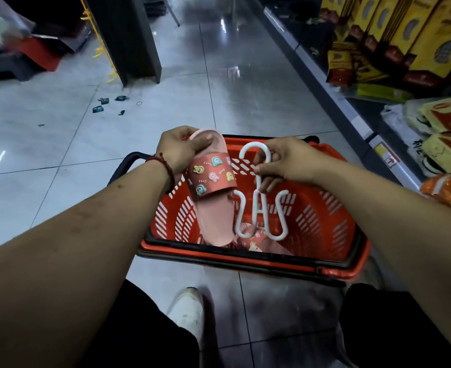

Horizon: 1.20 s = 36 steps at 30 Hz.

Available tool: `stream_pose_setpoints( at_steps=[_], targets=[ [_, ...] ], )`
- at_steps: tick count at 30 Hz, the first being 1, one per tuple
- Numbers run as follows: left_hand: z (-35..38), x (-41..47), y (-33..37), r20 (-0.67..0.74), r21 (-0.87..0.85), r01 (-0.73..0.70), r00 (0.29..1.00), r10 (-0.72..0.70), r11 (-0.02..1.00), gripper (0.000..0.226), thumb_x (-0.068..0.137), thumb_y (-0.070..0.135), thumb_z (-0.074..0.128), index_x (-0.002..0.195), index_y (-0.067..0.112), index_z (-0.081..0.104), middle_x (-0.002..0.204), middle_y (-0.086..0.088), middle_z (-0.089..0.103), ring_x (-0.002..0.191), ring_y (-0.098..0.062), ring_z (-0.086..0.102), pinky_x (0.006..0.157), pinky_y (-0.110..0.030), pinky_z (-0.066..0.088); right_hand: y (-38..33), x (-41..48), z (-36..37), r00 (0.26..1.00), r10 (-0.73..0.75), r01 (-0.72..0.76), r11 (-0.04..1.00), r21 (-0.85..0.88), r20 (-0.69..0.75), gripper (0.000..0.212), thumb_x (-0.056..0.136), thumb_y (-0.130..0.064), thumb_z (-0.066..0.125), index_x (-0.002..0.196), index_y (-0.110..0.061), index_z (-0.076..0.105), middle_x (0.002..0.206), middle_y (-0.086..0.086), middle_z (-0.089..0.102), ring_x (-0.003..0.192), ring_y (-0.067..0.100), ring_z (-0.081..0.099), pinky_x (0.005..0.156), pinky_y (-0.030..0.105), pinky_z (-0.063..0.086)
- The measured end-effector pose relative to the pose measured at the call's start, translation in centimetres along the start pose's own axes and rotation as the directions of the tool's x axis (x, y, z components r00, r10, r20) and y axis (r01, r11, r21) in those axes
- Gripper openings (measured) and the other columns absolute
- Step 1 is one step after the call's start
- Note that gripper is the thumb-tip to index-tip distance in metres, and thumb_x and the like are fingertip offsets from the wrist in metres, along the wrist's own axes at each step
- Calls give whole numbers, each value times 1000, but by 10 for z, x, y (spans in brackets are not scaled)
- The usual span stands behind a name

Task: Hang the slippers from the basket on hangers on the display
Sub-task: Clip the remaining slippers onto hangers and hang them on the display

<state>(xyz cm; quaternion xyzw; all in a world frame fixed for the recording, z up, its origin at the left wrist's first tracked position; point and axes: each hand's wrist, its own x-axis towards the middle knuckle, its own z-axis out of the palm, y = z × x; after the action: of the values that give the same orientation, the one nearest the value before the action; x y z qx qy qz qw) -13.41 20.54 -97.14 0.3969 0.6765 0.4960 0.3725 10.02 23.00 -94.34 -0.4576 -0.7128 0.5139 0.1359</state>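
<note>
One slotted red plastic basket (325,216) sits on glossy floor tiles (59,144) below both hands. Left hand (179,150) fingers clamp a smooth pink slipper (215,219) with a cartoon-printed strap. Right hand (285,163) fingers pinch the stem of a white S-curved hanger (257,185), just beside the slipper.

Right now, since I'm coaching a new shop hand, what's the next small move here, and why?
Probably slide the strap of the pink slipper onto the nearer lower hook of the white hanger. The left hand grips the slipper, the right hand pinches the hanger, which carries nothing yet, above the red basket.
</note>
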Motion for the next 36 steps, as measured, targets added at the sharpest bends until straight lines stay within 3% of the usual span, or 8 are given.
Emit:
stream_pose_setpoints(
  at_steps=[4,9,15,21,25,27,31,36],
  targets=[
    [-2,6,-2,17,-18,37,999,-37,999,11,84,17,81,90,15,71,91,-11,74,69,-21,69,65,-31,57,-6,14,12,999,-38,40,988,146,-17,16,94,3,62,107,8,57,80,32,69,67,34,74,63,35,64],
    [-6,4,-3,108,-43,73,992,-68,996,17,87,18,79,99,10,71,88,-9,73,66,-17,68,62,-28,59,-14,29,15,966,-25,88,968,236,-258,16,94,0,63,106,9,58,78,30,67,60,33,69,56,34,60],
    [-1,-8,-3,265,153,-64,964,21,986,3,93,17,71,92,15,71,81,-2,71,65,-8,65,64,-22,54,-21,41,21,920,-54,128,978,166,-389,6,97,-11,63,94,-8,59,56,3,67,49,17,64,53,30,54],
    [3,-12,0,220,545,-270,960,176,794,48,87,35,74,127,16,56,118,-2,57,101,-15,59,84,-23,48,-25,37,29,908,-151,205,974,98,-391,4,100,-11,57,98,-8,56,67,6,70,51,17,61,54,31,52],
    [3,-17,8,123,653,-386,903,411,652,45,77,41,78,102,16,50,112,-3,48,104,-24,47,87,-35,43,-26,33,25,879,-145,221,968,120,-454,10,101,-11,55,105,-1,56,77,12,74,58,23,66,59,34,57],
    [4,-22,13,234,625,-429,900,367,652,38,78,41,78,96,18,54,101,2,59,93,-20,56,78,-34,47,-28,31,22,867,-142,237,961,144,-477,14,101,-9,53,109,1,56,77,14,74,58,24,66,59,33,55],
    [10,-28,9,418,578,-376,899,133,724,55,79,39,80,122,21,51,104,2,67,91,-15,66,80,-34,56,-34,26,21,875,-161,257,953,157,-456,15,101,-9,52,110,1,56,78,13,74,62,27,67,59,33,55],
    [5,-26,17,480,477,-340,873,84,811,25,79,29,85,98,18,75,89,2,76,85,-17,72,80,-33,59,-40,23,22,878,-211,297,944,143,-430,10,101,-12,53,105,-5,58,78,12,75,60,21,67,60,29,55]
  ],
)
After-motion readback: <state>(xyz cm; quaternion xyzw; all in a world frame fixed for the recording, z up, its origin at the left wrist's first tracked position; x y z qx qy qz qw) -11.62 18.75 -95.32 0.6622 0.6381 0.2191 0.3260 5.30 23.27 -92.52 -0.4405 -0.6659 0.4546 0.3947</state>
